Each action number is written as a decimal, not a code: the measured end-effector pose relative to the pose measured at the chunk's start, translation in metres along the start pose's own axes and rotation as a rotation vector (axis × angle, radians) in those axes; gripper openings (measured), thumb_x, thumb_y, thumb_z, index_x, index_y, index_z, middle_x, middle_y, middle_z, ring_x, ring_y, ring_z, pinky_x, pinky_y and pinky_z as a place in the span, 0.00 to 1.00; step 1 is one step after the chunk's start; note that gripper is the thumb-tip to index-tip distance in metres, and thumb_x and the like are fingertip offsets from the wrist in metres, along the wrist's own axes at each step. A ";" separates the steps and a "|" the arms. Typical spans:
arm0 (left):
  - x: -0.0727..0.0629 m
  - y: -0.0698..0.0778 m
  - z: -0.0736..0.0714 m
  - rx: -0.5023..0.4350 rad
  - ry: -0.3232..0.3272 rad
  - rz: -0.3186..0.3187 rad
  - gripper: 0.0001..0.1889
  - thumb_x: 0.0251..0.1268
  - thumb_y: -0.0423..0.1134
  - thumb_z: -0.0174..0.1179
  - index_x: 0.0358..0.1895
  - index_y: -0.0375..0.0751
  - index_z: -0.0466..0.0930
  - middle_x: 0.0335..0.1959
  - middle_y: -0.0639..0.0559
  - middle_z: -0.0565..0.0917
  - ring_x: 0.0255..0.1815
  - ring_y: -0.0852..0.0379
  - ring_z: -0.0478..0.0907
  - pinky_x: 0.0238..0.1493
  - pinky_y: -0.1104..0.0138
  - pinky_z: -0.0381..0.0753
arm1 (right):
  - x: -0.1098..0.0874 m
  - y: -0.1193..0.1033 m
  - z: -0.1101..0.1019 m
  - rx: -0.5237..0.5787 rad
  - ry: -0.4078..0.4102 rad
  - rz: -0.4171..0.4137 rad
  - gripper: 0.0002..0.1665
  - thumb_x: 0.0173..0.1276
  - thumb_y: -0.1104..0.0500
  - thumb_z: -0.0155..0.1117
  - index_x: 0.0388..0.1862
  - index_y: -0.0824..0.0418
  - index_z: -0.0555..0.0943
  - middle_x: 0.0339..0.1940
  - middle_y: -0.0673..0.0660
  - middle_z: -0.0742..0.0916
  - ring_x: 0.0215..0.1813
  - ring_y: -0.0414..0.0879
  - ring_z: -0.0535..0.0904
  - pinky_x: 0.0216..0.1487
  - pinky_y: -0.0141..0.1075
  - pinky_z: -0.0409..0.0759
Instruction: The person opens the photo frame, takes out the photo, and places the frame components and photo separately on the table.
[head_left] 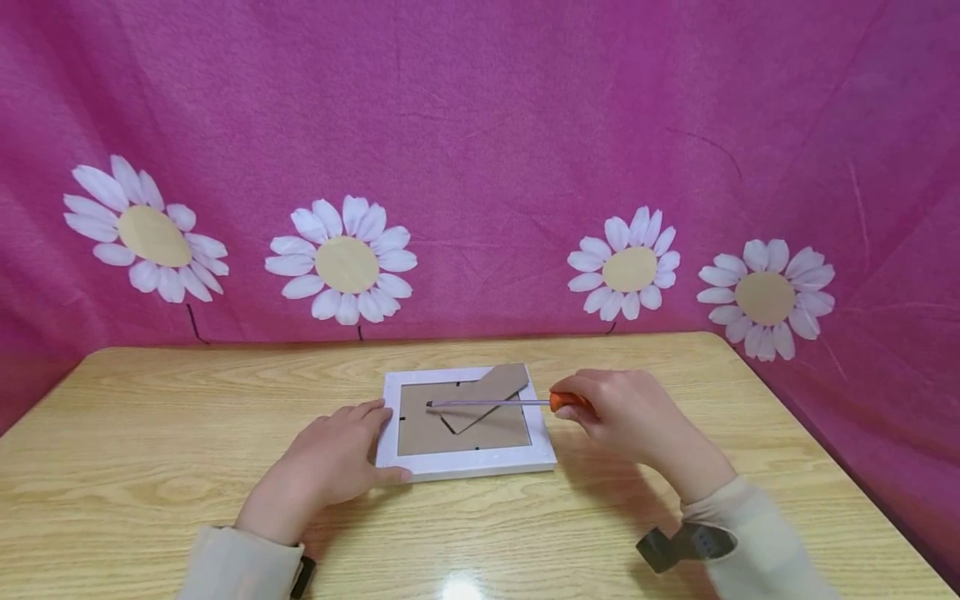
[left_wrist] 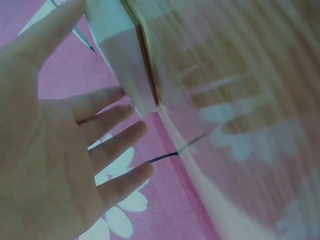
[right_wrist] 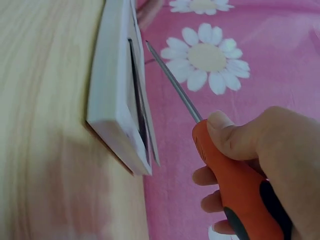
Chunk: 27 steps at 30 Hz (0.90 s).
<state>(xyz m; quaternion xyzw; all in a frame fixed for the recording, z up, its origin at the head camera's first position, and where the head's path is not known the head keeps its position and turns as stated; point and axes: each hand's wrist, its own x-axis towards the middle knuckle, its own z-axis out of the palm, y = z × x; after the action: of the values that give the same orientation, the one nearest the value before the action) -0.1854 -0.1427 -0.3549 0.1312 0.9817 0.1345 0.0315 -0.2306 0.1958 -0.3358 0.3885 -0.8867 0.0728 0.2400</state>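
A white picture frame point(head_left: 465, 461) lies face down on the table, its brown backing board point(head_left: 423, 437) upward. Small dark tabs sit along the board's edges, and a brown stand leg point(head_left: 504, 383) slants across it to the far right corner. My left hand point(head_left: 333, 454) rests against the frame's left end, thumb at the near corner, fingers fairly straight in the left wrist view. In my right hand point(head_left: 626, 412) I grip a screwdriver point(right_wrist: 235, 190) by its orange and black handle. Its metal shaft points left over the backing; in the right wrist view the tip appears raised off it.
The wood-grain table point(head_left: 187, 425) has a glossy surface with reflections. Behind it hangs a pink cloth point(head_left: 480, 167) printed with white daisies. A dark strap with a small block point(head_left: 667, 546) is on my right wrist.
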 end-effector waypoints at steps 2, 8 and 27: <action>0.000 -0.001 0.000 -0.011 -0.002 0.007 0.49 0.49 0.63 0.72 0.70 0.34 0.69 0.73 0.40 0.67 0.70 0.38 0.65 0.66 0.42 0.64 | 0.002 -0.004 0.003 0.008 -0.015 -0.008 0.11 0.59 0.56 0.76 0.40 0.55 0.87 0.31 0.45 0.86 0.29 0.39 0.81 0.29 0.38 0.79; 0.001 -0.003 0.000 -0.026 -0.002 0.016 0.49 0.48 0.63 0.72 0.70 0.36 0.69 0.72 0.41 0.67 0.70 0.38 0.65 0.67 0.43 0.64 | 0.005 -0.014 0.008 0.021 -0.073 -0.006 0.11 0.60 0.57 0.76 0.41 0.55 0.87 0.30 0.43 0.85 0.28 0.36 0.77 0.30 0.35 0.79; 0.002 0.001 0.003 -0.020 -0.009 -0.007 0.46 0.51 0.60 0.72 0.69 0.35 0.70 0.72 0.40 0.67 0.69 0.38 0.67 0.65 0.43 0.66 | 0.006 -0.018 0.015 0.018 -0.083 -0.021 0.10 0.59 0.58 0.76 0.39 0.56 0.87 0.30 0.43 0.84 0.25 0.34 0.74 0.26 0.32 0.76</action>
<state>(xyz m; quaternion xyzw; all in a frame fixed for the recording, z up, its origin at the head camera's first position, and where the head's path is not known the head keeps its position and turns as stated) -0.1871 -0.1405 -0.3574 0.1279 0.9806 0.1434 0.0377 -0.2262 0.1747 -0.3475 0.4027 -0.8910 0.0620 0.2002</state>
